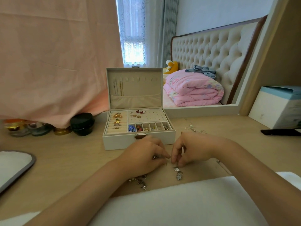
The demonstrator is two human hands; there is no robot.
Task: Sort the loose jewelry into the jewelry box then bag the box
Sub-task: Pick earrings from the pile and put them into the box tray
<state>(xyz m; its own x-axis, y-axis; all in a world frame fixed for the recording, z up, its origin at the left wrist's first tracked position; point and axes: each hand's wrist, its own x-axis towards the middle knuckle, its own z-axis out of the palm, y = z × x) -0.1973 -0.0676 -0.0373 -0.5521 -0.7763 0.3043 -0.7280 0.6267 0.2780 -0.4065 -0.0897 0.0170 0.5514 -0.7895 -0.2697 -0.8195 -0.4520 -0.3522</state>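
While fingers (175,154) pinch it, the charm bracelet (178,174) trails beneath.

No text is legible; faint print on the white-and-blue carton (276,110) is too blurred.

Two hands, left hand (143,154) and right hand (192,149); one open jewelry box (117,142) just beyond them, its front row holding six small compartments (158,126); two silver charm clusters, left cluster (140,182) under the left wrist, right cluster (178,174) below the right hand; one white carton (276,108) and one dark phone (280,132) off to their right
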